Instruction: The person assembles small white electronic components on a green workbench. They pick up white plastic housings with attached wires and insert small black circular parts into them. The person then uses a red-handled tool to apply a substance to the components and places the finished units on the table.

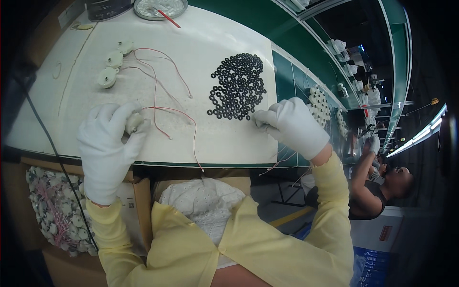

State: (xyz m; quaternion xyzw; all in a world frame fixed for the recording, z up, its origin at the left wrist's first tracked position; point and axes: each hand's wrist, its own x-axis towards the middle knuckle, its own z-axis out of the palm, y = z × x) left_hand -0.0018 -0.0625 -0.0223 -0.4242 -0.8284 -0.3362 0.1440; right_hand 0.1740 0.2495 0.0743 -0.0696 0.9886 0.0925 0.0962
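Observation:
My left hand (111, 136), in a white glove, is closed round a small round white motor (134, 123). Thin red and white wires (184, 114) trail from it over the table toward the front edge. My right hand (297, 125), gloved too, has thumb and fingers pinched together at the near right edge of a spread of small black rings (237, 86). Whatever lies between those fingertips is too small or hidden to make out. Beyond my left hand, three similar white motors (114, 60) stand in a row, their wires stretched to the right.
At the back, a metal dish (160, 17) holds pale paste and a red stick, beside a dark container (108, 9). An open carton (142, 210) of wired motors stands below the table's left front. White parts (319, 103) lie on the green surface at right; another person (377, 186) works beyond.

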